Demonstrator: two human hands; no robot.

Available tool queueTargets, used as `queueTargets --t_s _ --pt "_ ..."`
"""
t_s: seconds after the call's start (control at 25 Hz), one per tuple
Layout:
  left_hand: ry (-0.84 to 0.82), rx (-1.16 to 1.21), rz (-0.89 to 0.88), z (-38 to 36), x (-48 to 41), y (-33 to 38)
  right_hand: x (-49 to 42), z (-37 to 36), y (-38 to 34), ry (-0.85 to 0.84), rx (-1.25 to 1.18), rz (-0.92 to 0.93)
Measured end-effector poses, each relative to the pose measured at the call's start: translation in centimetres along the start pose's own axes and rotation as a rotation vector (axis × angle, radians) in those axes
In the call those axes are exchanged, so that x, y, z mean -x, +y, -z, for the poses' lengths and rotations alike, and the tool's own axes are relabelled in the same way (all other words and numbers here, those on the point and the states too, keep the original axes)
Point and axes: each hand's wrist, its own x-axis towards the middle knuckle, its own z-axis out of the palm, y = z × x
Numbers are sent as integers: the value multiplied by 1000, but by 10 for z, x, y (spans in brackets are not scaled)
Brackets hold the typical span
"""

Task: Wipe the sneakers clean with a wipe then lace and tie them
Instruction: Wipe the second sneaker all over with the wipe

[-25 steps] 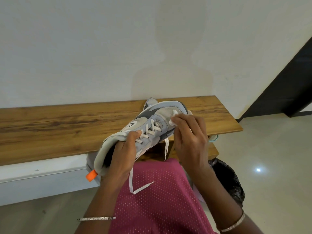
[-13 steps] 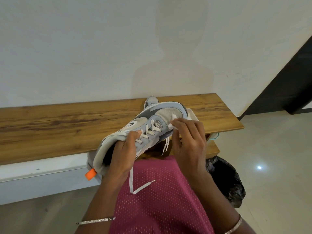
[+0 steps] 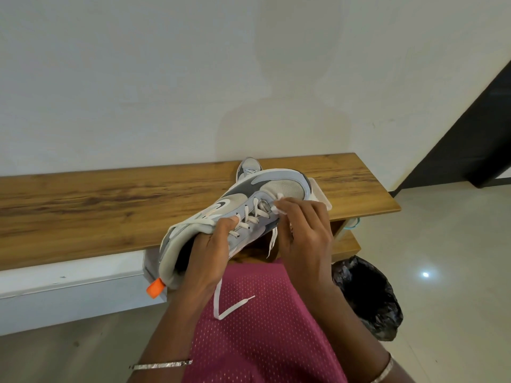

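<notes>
A grey and light-blue sneaker (image 3: 265, 194) with white laces is held in the air above my lap, toe pointing away. My left hand (image 3: 204, 252) grips it at the collar, thumb on the lace area. My right hand (image 3: 304, 233) pinches a small white wipe (image 3: 277, 207) against the upper laces near the toe box. A loose lace end (image 3: 226, 308) hangs onto the pink fabric on my lap. The second sneaker (image 3: 248, 167) stands on the wooden bench (image 3: 110, 205) behind, mostly hidden.
A white folded cloth or wipe pack (image 3: 320, 196) lies on the bench beside the held shoe's toe. A black bin bag (image 3: 367, 297) sits on the floor at right. A lower shelf (image 3: 347, 244) shows under the bench. The wall is close behind.
My right hand with the wipe has shifted slightly left, from the toe box toward the top laces. The shoe and left hand stay nearly still.
</notes>
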Motion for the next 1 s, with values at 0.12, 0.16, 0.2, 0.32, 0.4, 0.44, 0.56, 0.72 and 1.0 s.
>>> queueTargets --t_s 0.12,0.16,0.2,0.32,0.4,0.44,0.56,0.72,1.0 --pt "-43 20 15 -1 0 -2 -17 5 12 48 29 5" --pt "-49 20 11 -2 1 -2 -25 6 16 97 49 -15" --pt "-50 17 4 -4 1 -1 -31 7 18 140 59 -48" --pt "-51 15 -29 -6 3 1 -29 2 7 127 3 -79" --pt "-51 -8 -43 -6 4 1 -18 -2 -5 36 -54 11" --pt "-51 -8 -41 -6 4 0 -17 -2 -5 9 -55 49" --pt "-62 25 -33 -7 4 -3 -26 3 11 69 0 20" --pt "-84 58 9 -7 0 -8 -27 7 28 132 -9 -97" --pt "-156 283 142 -4 -7 -12 9 1 20 -33 -164 -120"
